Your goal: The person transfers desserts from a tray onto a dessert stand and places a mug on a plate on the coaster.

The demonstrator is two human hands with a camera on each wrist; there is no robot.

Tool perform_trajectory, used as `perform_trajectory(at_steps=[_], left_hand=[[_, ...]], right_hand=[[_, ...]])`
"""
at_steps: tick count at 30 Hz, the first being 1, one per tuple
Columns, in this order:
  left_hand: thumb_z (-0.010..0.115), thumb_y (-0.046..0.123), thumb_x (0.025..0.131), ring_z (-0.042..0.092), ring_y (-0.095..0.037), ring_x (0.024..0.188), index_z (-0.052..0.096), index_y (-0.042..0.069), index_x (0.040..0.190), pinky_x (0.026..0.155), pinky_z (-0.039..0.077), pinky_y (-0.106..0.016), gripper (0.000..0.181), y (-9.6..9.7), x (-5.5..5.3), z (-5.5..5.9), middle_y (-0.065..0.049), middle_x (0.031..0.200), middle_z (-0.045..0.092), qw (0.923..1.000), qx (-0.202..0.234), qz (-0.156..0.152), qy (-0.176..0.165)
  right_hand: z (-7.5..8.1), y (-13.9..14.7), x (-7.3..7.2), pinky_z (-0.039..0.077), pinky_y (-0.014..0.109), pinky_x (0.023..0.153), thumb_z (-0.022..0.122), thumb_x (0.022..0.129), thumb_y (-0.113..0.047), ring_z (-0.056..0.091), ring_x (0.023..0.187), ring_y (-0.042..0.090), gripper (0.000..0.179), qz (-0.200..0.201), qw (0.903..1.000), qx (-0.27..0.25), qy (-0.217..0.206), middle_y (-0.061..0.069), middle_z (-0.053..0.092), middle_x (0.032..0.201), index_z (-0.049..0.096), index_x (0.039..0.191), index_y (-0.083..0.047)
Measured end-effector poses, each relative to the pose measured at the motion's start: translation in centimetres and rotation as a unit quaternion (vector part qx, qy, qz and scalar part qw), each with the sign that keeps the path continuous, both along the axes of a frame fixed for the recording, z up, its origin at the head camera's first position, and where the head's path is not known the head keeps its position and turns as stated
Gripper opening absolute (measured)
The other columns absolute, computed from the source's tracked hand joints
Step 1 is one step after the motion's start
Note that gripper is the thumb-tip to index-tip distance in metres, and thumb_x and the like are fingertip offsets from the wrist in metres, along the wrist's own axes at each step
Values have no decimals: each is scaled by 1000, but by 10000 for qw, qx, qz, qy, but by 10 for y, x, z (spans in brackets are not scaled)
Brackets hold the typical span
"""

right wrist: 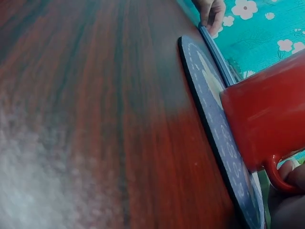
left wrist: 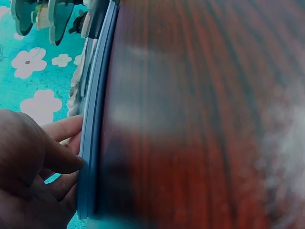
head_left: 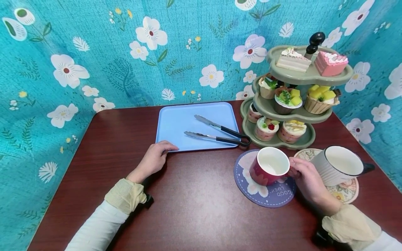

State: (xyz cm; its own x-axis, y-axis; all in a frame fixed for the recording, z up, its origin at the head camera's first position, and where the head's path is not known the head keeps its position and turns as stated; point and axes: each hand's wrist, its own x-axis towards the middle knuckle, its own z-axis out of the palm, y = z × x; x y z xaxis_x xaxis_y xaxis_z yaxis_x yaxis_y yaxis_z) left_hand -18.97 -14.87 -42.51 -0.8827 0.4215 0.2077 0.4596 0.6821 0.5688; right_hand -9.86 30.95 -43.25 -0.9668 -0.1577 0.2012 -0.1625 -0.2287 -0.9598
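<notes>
A red mug (head_left: 267, 174) with a white inside sits upright on a purple round coaster (head_left: 242, 181). My right hand (head_left: 309, 176) grips its handle, and in the right wrist view the fingers wrap the red handle (right wrist: 275, 179). Over at the near left corner of a light blue tray (head_left: 176, 120), my left hand (head_left: 155, 158) pinches the rim. The left wrist view shows the thumb against the outer side of the tray's rim (left wrist: 93, 138), with other fingers over the inner side. Black-handled metal tongs (head_left: 224, 141) lie on the tray, handle end past its right edge.
Right of the tray stands a three-tier green stand (head_left: 314, 115) with cake slices and several dessert cups. A white mug (head_left: 337, 167) with a black handle rests on a floral coaster (head_left: 348, 193), close beside my right hand. A blue flowered cloth (head_left: 194, 45) hangs behind the table.
</notes>
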Motion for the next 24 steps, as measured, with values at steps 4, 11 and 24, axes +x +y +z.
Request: perform_trajectory(at_steps=[4,11,24], left_hand=[[48,-17,89,68,-26,107,76,8,108,93,55,-43,41,0,1,-1,-8,107,74,10000,5,-10,-34],[49,-17,89,68,-27,106,75,7,108,92,55,-44,41,0,0,-1,-8,106,73,10000,45,-59,34],[51,-15,91,68,-27,106,75,7,108,92,55,-44,36,-1,0,-1,-8,106,73,10000,25,-81,5]], right_hand=[[-1,1,2,17,37,61,24,100,8,23,62,24,34,-28,9999,101,31,7,24,67,29,68,-1],[0,4,3,18,38,63,26,101,5,26,65,23,33,96,9992,395,-4,7,26,67,31,69,-1],[5,10,0,31,33,60,32,100,9,42,67,18,31,-51,9878,1452,567,4,48,68,50,76,1]])
